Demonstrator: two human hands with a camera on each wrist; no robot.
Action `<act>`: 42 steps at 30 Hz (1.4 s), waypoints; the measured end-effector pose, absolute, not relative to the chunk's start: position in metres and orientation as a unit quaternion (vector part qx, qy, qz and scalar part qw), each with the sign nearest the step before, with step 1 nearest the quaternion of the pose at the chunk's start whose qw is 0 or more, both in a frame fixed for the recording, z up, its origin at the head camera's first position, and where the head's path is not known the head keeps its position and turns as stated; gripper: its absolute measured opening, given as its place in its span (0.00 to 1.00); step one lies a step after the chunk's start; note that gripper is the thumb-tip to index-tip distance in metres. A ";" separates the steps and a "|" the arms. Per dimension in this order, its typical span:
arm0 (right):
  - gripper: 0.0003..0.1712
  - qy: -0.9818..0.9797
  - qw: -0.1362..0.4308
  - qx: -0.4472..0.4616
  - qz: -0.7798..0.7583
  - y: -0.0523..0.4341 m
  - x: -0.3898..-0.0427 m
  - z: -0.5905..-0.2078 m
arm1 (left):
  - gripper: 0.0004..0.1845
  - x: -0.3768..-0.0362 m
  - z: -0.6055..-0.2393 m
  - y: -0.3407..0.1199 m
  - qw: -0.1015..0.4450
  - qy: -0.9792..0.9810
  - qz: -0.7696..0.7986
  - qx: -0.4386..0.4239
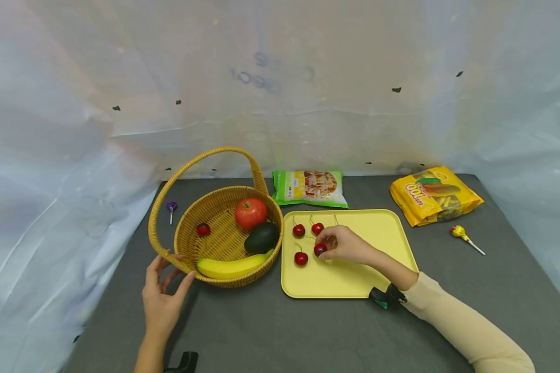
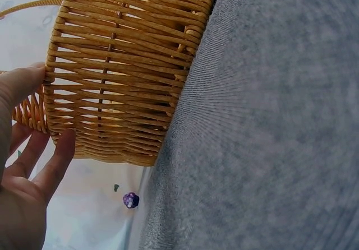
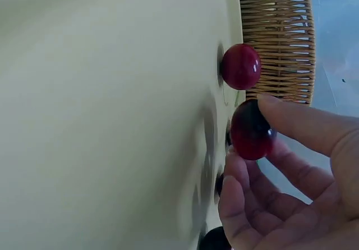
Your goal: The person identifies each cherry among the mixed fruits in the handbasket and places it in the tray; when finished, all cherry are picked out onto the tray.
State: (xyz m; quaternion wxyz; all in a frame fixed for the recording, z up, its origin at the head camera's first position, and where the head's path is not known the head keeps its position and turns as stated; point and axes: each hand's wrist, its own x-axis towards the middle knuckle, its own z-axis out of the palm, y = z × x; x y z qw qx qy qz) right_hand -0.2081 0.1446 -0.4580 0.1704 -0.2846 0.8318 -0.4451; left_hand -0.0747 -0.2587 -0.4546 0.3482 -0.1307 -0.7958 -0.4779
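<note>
The right hand (image 1: 347,244) is pinching a cherry (image 1: 320,249) on the yellow tray (image 1: 378,269), three more cherries lying at its 9 to 11 o'clock. The left hand (image 1: 161,298), fingers straight, is touching the wicker basket (image 1: 186,248), which is holding an apple (image 1: 250,212), avocado (image 1: 262,238), banana (image 1: 231,267) and another cherry (image 1: 203,229).

Dark red cherries (image 1: 301,258) on a pale yellow tray (image 1: 382,233), tan woven basket (image 1: 186,243) holding a red apple (image 1: 250,212), yellow banana (image 1: 231,267), dark green avocado (image 1: 261,238).

left hand (image 1: 160,302) fingers spread and straight, right hand (image 1: 347,244) fingers curled, pinching
</note>
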 end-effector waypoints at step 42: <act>0.17 0.809 0.133 -0.381 -0.427 0.095 -0.245 -0.390 | 0.42 -0.076 -0.455 -0.257 0.351 -0.789 -0.487 -0.132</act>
